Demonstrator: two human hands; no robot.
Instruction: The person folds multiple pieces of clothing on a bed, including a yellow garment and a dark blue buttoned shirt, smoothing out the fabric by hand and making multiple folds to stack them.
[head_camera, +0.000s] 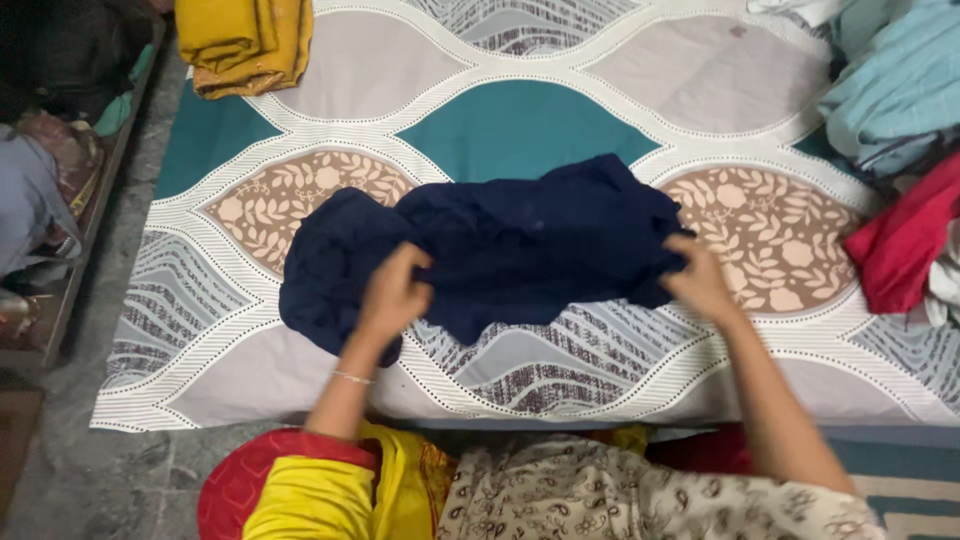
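Navy garment (520, 245) between both hands

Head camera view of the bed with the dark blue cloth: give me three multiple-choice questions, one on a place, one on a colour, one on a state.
1. Where does the folded mustard-yellow cloth lie on the patterned bedsheet?
A. far left corner
B. near right corner
C. under the blue cloth

2. What colour is the cloth at the right edge, beside the light blue pile?
A. green
B. red
C. white

3. How do the hands meet the crumpled dark navy cloth?
A. both hover above it
B. only one touches it
C. both grip it

Answers: 1 A, it sits at the top left; 2 B, the red cloth shows there; 3 C, the left hand and right hand each pinch fabric.
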